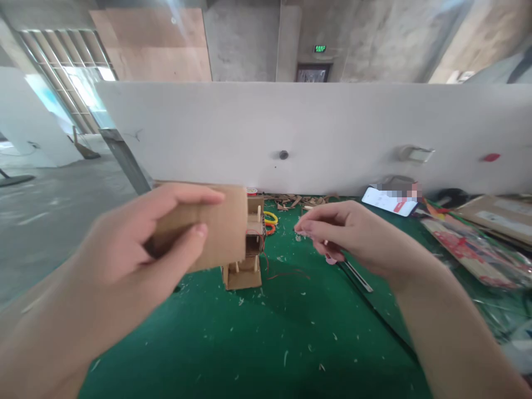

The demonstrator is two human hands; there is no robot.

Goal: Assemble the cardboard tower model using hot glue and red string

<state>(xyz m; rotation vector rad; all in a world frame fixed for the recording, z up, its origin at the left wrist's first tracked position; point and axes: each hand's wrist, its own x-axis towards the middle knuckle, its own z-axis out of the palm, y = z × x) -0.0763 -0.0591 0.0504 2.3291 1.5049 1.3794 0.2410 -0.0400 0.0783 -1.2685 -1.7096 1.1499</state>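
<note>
Matt cardboard panel (224,221), smooth tabletop (266,338), glossy phone screen (384,203), rough concrete wall (245,44), shiny plastic wrapping (494,255)

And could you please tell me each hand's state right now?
Left hand: closed on a cardboard piece.
Right hand: pinched closed; what it holds, if anything, cannot be told.

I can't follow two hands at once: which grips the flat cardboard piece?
The left hand, gripping the flat cardboard piece; the right hand, pinched closed, holds no cardboard.

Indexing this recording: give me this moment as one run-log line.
left hand: gripping cardboard panel; right hand: pinched, contents unclear; partly behind panel: cardboard structure; surface: green table; right side: phone
</note>
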